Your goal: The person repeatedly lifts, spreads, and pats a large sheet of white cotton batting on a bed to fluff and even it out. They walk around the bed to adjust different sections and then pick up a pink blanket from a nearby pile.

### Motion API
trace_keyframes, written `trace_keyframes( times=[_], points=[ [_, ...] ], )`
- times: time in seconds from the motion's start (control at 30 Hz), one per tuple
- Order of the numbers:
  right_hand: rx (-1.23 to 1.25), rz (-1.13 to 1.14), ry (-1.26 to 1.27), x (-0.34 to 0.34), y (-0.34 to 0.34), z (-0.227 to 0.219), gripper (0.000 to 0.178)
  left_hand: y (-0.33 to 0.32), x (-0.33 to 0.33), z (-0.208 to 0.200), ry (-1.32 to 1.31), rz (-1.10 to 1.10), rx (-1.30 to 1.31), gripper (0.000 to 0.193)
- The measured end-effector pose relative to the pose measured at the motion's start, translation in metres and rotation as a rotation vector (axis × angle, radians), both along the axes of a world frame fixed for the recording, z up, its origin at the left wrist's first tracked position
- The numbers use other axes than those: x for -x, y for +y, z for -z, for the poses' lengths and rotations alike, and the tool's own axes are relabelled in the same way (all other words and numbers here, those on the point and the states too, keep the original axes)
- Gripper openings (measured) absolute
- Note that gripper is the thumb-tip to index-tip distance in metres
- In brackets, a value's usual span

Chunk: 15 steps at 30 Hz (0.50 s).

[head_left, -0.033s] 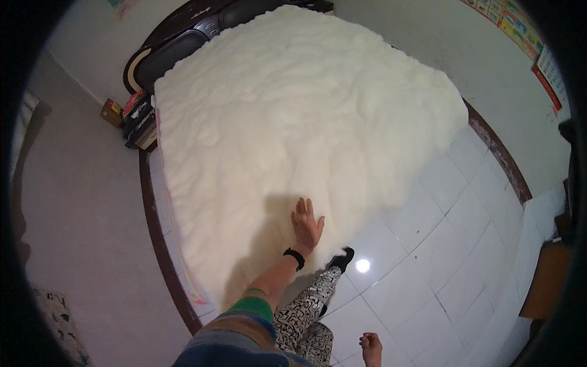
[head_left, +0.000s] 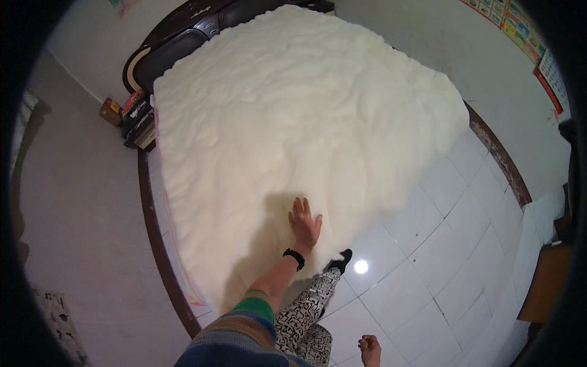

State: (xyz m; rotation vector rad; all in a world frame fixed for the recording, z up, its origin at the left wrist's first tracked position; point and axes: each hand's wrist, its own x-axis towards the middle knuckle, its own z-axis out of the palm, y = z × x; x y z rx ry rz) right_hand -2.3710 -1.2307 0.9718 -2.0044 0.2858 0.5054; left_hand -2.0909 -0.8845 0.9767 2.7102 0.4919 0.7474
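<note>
While a patterned mat point(head_left: 58, 318) is lying at the far left on the pale floor point(head_left: 85, 232), a small stack of books and boxes point(head_left: 131, 119) is sitting further up, tucked against the corner of the bed. Just right of that, the dark headboard point(head_left: 183, 43) is curving along the top of the bed, and a dark wooden frame point(head_left: 160, 257) is running down its left side. A thick, cream, fleecy blanket point(head_left: 306, 104) is covering nearly the whole bed, its near edge hanging down to the white tiled floor point(head_left: 452, 269). Near that lower edge, the left hand point(head_left: 304, 223) is lying flat on the blanket with its fingers spread wide, palm down, holding nothing; a black band point(head_left: 294, 257) is circling the wrist, and the arm is coming up from a striped sleeve point(head_left: 244, 333). Just to the right, a leg in black-and-white patterned trousers point(head_left: 306, 312) is reaching forward, its dark-socked foot point(head_left: 340, 260) touching the tiles right beside the blanket's edge. Lower still, the right hand point(head_left: 369, 350) is hanging at the bottom of the view, well apart from the blanket, loosely curled and holding nothing. Along the right, a dark skirting strip point(head_left: 498, 156) is following the wall, with coloured posters point(head_left: 526, 37) above it and a brown piece of furniture point(head_left: 544, 287) standing at the far right.
</note>
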Motion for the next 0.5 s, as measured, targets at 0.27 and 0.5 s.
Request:
trace_keyframes(
  times=[0.27, 0.5],
  points=[
    [-0.054, -0.043, -0.003, -0.193, 0.001, 0.018, 0.015, 0.030, -0.155, 0.058, 0.439, -0.006, -0.272, 0.065],
    [0.042, -0.094, -0.064, -0.349, -0.001, -0.121, 0.019, 0.024, -0.167, -0.054, 0.276, 0.048, 0.182, 0.053]
  ],
)
